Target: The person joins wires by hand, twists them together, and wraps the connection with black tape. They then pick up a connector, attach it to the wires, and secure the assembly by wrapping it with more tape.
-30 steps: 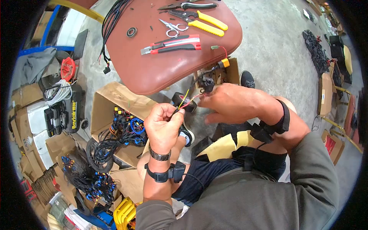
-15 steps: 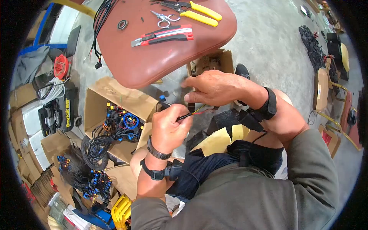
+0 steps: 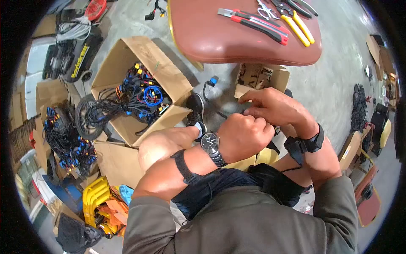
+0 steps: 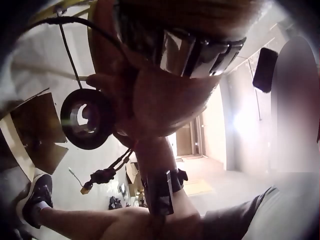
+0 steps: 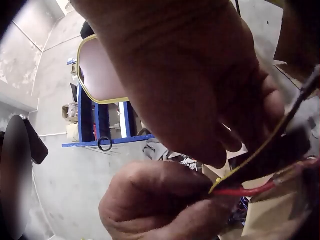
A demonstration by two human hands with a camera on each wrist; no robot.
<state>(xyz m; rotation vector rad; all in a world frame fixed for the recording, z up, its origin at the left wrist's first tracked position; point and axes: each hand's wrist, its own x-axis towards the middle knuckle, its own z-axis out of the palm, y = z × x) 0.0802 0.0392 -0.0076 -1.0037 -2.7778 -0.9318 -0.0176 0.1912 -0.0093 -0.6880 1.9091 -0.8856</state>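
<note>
My left hand [image 3: 245,133] has its back turned up, its fingers curled into a fist. In the right wrist view that left hand [image 5: 155,200] pinches red and yellow wires [image 5: 245,191], which run out to the right. Bent over them is my right hand [image 3: 277,106], fingertips beside the left fist; I cannot tell what it holds. A dark cable end [image 3: 222,114] pokes out past the left hand. In the left wrist view, a black ring-shaped roll [image 4: 67,120] shows beside the hands, and a black connector with a yellow tip [image 4: 102,175] hangs on wires.
A red-brown seat [image 3: 245,42] ahead bears a utility knife [image 3: 256,25], small scissors [image 3: 267,9] and yellow-handled pliers [image 3: 298,29]. To the left, a cardboard box [image 3: 169,76] holds tangled cables. A smaller box [image 3: 279,80] stands under the seat; a blue connector [image 3: 212,80] lies nearby.
The left hand has moved right and rolled over, its back now up and the wires mostly hidden. The right hand has shifted right, close against it. The head view has swung left and down.
</note>
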